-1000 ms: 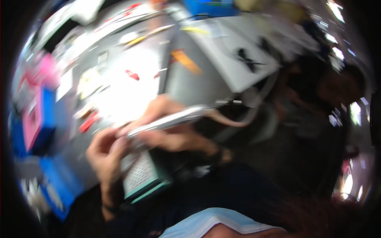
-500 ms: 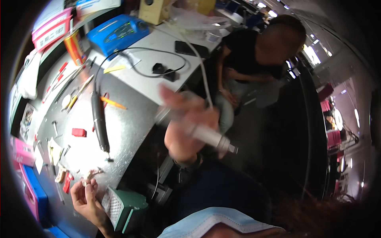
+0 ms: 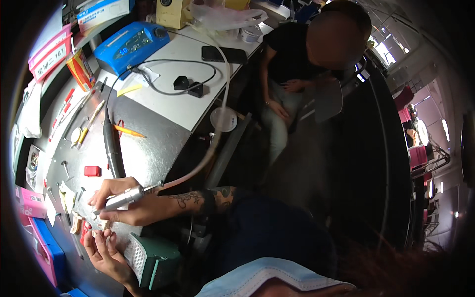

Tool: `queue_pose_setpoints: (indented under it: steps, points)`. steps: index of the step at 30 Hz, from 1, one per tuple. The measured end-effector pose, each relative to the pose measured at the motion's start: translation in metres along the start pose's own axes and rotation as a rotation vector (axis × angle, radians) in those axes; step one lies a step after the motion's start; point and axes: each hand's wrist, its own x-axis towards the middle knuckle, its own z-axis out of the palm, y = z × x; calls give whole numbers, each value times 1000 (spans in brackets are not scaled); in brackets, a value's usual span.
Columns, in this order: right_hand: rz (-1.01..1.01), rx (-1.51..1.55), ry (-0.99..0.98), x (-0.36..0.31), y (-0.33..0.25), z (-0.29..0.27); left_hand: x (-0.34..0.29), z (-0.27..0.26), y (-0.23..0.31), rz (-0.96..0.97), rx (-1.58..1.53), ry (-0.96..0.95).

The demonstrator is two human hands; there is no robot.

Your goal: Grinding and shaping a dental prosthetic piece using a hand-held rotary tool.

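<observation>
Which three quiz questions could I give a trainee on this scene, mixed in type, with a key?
1. Multiple choice: what does the right hand hold?
A) the black tool
B) the silver tool
C) the yellow strip

2. True or false: the red block is in the left hand.

3. Fill in: the box with the perforated panel, beside the left hand, is ____ in colour.

Key:
1. B, the silver tool.
2. False; it lies on the bench.
3. Green.
</observation>
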Motion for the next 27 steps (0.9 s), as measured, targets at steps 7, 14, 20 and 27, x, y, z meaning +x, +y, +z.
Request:
queue_pose_setpoints:
  steps: [7,14,20,27]
  points:
    - [201,297,-125,-19,21,8,-2,-10,-7,44,154,-81]
    - [333,305,-171,-18,15,3,2,-23,-16,10,133,-157]
    - [331,323,-167,-18,15,0,2,-24,-20,164,285,-143]
    - [-283,-192,370,8,-29,-67,-8,-2,-1,40,64,-99]
